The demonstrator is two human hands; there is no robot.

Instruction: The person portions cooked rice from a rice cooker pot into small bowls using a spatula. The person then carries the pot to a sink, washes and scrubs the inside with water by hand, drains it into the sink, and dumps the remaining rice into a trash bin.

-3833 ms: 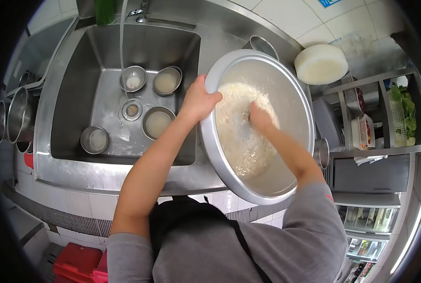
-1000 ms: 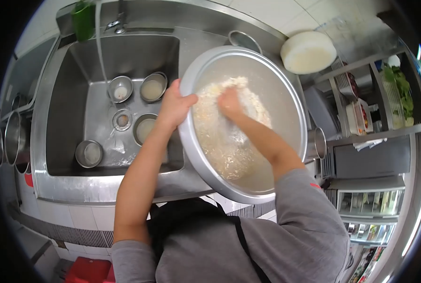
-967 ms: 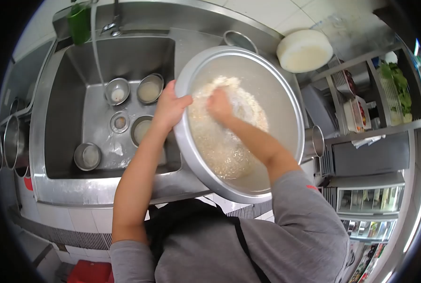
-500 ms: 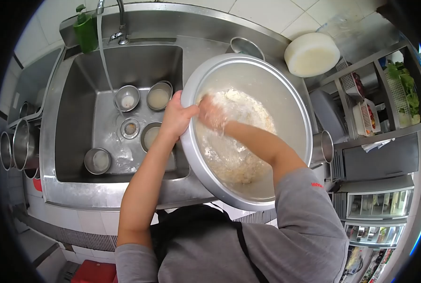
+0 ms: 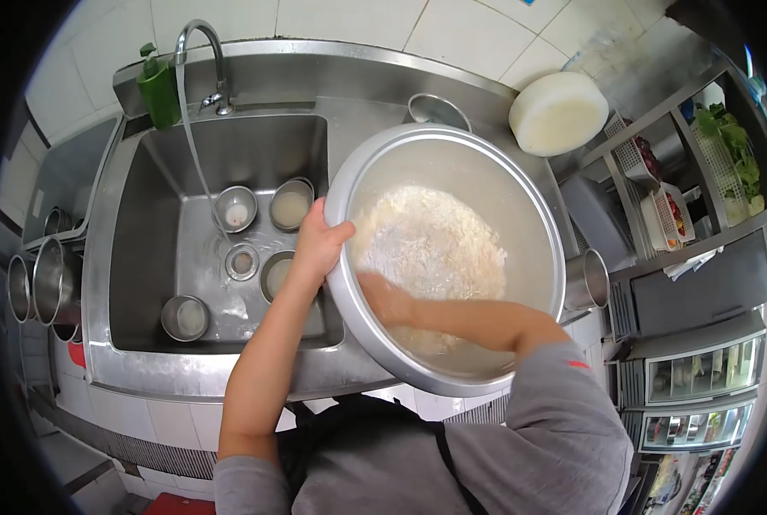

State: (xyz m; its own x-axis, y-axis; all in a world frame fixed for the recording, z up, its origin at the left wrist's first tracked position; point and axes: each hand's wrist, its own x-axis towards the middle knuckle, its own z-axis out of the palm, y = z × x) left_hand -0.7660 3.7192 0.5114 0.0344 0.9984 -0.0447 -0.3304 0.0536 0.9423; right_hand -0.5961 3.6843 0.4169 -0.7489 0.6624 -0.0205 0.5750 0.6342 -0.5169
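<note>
A large metal bowl [image 5: 533, 236] stands tilted at the sink's right side, with a pale, wet, lumpy mixture [image 5: 430, 245] inside. My left hand [image 5: 319, 245] grips its left rim, thumb over the edge and fingers on the outer side. Inside the bowl, my right hand [image 5: 385, 300] is low at the left wall, at the edge of the mixture. It is blurred and its fingertips are hidden, so its grip cannot be made out.
Water runs from a curved faucet [image 5: 220, 81] into the steel sink [image 5: 147, 215], where several small metal bowls sit. A green bottle [image 5: 158, 96] is behind it. A round white block [image 5: 558, 114] lies at the back right, near shelves with baskets and leafy greens [image 5: 731, 150].
My right hand has moved from the upper left of the mixture down along the bowl's left wall. My left hand still holds the rim. The view has tilted up, showing more of the faucet.
</note>
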